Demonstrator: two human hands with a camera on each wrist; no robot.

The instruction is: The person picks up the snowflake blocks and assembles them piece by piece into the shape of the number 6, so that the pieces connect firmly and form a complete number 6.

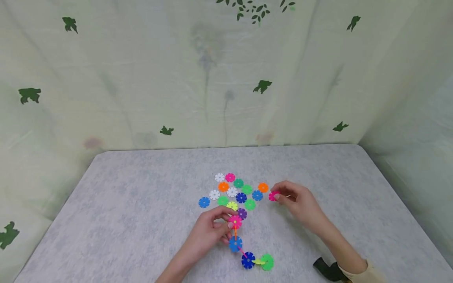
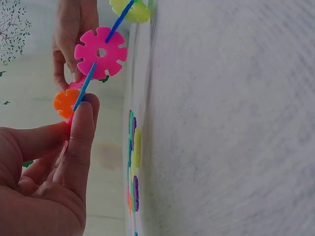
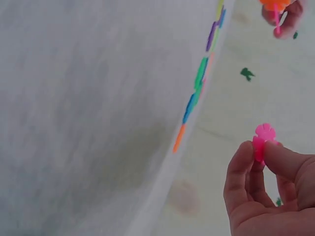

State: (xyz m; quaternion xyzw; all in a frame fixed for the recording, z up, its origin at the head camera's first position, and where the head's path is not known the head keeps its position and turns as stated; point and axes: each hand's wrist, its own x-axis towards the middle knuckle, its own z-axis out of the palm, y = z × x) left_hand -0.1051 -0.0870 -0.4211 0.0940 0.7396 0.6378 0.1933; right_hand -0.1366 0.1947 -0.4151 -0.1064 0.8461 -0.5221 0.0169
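My left hand [image 1: 212,228] pinches a pink notched disc [image 1: 235,222] at the upper end of a linked chain of flower-shaped plastic discs. Below it in the chain come an orange disc [image 2: 64,103] seen nearly edge-on in the head view, a blue disc [image 1: 235,244], a dark blue disc [image 1: 248,260], a yellow one [image 1: 258,261] and a green one [image 1: 267,262]. Between thumb and fingertips, my right hand [image 1: 299,202] holds a loose pink disc [image 3: 265,135], raised above the table to the right of the pile. The two hands are apart.
Several loose discs in mixed colours lie flat mid-table, among them an orange disc [image 1: 263,187] and a purple disc [image 1: 242,214]. A black object [image 1: 330,269] sits by the right forearm. Behind the grey table [image 1: 141,188] hangs a pale curtain [image 1: 134,78] with green leaf prints.
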